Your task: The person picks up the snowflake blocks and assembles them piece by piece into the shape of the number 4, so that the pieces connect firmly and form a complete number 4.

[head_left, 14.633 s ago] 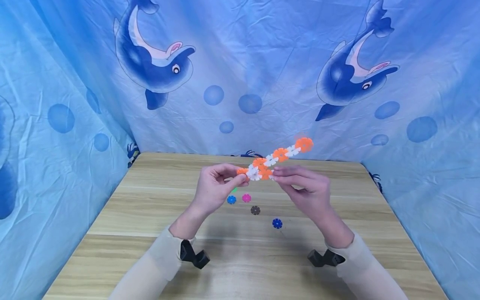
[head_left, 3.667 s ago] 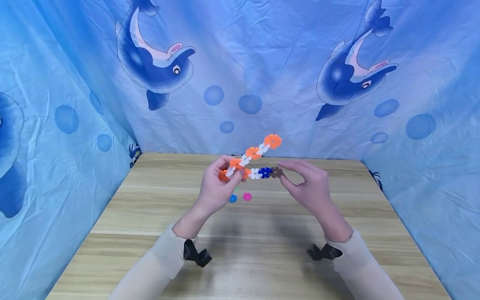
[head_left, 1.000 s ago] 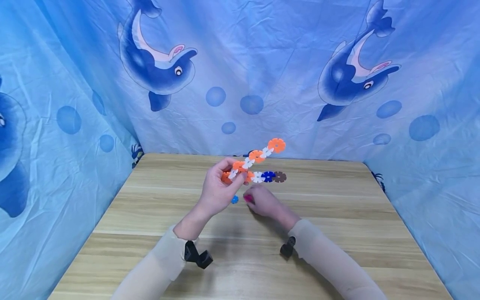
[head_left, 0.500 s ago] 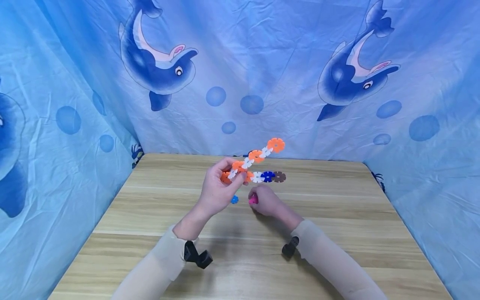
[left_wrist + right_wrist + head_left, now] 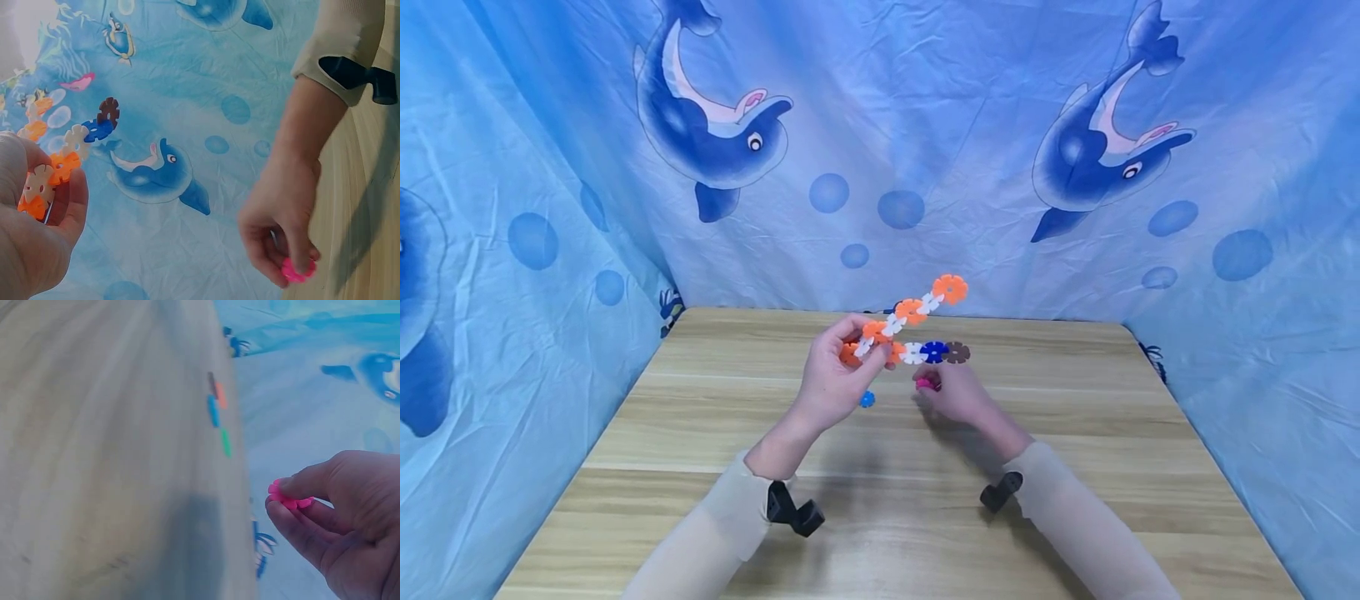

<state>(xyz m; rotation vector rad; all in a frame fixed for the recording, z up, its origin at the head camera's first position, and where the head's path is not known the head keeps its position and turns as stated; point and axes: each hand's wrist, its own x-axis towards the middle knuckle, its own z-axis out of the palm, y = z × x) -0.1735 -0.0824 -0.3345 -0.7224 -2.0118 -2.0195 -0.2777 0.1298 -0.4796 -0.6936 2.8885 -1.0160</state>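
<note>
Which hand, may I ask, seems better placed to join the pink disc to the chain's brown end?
Probably the right hand: it pinches the pink disc, just below the brown disc in the head view, while the left hand grips the chain.

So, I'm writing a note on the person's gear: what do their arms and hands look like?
The left hand and right hand wear no gloves. The left sleeve and right sleeve are long and pale cream. Near the cuffs sit angular black devices, a left device and a right device.
</note>
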